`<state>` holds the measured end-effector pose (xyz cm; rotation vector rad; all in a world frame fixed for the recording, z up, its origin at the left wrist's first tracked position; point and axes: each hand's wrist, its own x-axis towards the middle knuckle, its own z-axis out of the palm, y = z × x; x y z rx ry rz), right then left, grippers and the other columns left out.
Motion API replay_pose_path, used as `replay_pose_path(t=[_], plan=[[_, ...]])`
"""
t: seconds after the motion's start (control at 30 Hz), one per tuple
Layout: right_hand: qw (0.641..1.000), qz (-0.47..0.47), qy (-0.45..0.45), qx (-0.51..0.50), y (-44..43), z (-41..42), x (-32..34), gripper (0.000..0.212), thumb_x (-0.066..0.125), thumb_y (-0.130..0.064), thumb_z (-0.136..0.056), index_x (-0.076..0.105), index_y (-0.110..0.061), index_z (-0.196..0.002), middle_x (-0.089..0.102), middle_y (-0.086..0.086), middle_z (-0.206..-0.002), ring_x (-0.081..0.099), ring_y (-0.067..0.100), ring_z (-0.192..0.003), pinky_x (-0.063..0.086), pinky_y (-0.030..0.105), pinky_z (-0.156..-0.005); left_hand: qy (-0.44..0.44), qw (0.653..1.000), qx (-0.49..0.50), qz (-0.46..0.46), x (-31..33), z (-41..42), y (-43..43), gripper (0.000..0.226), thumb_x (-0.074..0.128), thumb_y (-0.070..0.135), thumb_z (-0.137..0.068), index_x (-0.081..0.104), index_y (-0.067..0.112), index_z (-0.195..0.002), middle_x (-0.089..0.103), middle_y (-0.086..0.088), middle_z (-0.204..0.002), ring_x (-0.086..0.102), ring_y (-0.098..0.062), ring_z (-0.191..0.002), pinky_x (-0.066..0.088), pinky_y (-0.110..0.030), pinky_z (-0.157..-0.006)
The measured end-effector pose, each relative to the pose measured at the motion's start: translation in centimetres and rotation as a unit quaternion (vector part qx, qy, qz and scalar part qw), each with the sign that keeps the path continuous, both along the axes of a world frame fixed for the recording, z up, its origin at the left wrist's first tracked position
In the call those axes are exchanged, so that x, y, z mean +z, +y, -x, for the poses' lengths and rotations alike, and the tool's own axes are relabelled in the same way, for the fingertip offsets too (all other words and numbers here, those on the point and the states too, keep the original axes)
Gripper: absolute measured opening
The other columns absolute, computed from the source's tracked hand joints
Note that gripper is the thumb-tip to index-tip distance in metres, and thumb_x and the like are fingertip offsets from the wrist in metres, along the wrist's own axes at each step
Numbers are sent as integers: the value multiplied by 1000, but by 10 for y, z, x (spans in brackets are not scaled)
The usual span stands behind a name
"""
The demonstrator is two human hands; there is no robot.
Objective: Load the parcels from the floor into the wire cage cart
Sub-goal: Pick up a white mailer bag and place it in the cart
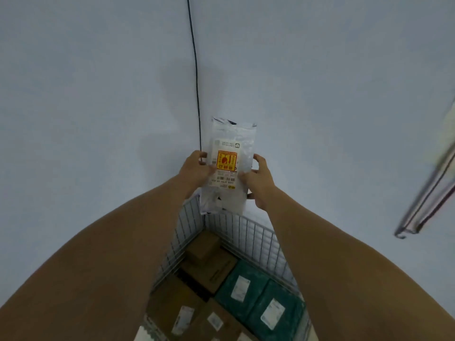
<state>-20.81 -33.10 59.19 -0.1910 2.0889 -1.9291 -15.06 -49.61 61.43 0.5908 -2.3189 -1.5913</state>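
You hold a white mailing bag (230,143) in the middle of the frame, raised in front of the pale wall (98,94) and just above the far corner of the wire cage cart (248,236). Your left hand (194,169) grips its left edge and your right hand (258,178) grips its right edge, thumbs on the labelled face, where an orange sticker (226,159) shows. The bag hangs upright and is not yet in the cart.

Lower centre of the frame, the cart already carries a good layer: brown boxes (206,264) toward its left and far corner, and two green parcels (261,301) along its right side, each with a white label. So, as I judge it, loading is well under way, and this bag is the one in hand, waiting to be set on top of that layer.

The floor is out of view, so you cannot tell here how many parcels remain. A black cable (195,70) runs down the wall above the bag.
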Motion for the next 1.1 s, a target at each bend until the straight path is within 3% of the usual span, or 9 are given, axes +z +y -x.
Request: replay_pose_path(t=[0.13,0.27,0.43,0.5,0.6,0.7,0.87,1.0,1.1], plan=[[996,-21,-84,-28,-17,32,-103,65,60,0,-94,39,-40,-141,70,11,-117,70,29,-98,61,50,-76,-88,995,-28,-26,-101,41,-24,43,70,13,-96,51,10,-134,62,-7,-123,64,-21,-98,54,-30,-69],[981,-24,-173,-84,-33,55,-213,52,60,-2,-97,40,-28,-137,65,9,-120,67,30,-99,59,45,-69,-164,983,-68,-36,-215,81,-45,35,68,10,-96,58,8,-130,66,-8,-123,66,-18,-96,54,-26,-67],[946,-36,-294,-130,-62,76,-354,41,69,-5,-96,42,-18,-124,59,6,-116,64,31,-102,56,65,-89,-257,962,-89,-17,-360,117,-75,32,67,8,-95,63,10,-127,69,-9,-122,67,-25,-105,59,-43,-89],[933,-51,-331,-133,-79,82,-408,40,70,-7,-96,42,-18,-124,57,6,-116,62,34,-106,54,65,-92,-294,952,-83,-8,-417,131,-92,31,66,8,-96,64,11,-127,68,-8,-122,67,-26,-106,60,-44,-88],[918,-62,-362,-147,-115,89,-490,42,71,-8,-95,44,-16,-126,63,10,-122,65,33,-107,55,61,-95,-320,944,-87,1,-501,147,-120,21,61,7,-99,66,8,-120,68,-9,-117,65,-22,-99,53,-25,-67],[912,-73,-373,-156,-151,99,-566,51,70,-6,-93,46,-14,-137,64,13,-132,66,32,-111,55,55,-98,-345,934,-91,3,-577,159,-147,15,58,6,-100,68,8,-110,68,-5,-105,65,-21,-97,44,-17,-58],[917,-103,-357,-148,-187,121,-667,64,68,-5,-92,44,-13,-151,62,14,-136,63,31,-116,55,40,-97,-353,931,-91,-25,-686,187,-169,26,54,-5,-97,64,4,-118,68,-6,-110,65,-19,-97,44,-16,-57],[913,-97,-367,-150,-200,132,-734,63,68,-7,-92,46,-19,-150,63,8,-137,62,30,-120,51,43,-104,-328,939,-99,-16,-746,208,-169,42,57,-4,-94,54,9,-134,64,-10,-127,61,-25,-113,52,-33,-86],[915,-76,-365,-152,-212,142,-760,64,65,-3,-92,45,-19,-150,62,6,-137,61,28,-122,49,51,-108,-327,930,-150,69,-778,214,-171,47,65,6,-92,54,13,-137,53,-11,-138,56,-30,-123,51,-44,-102]])
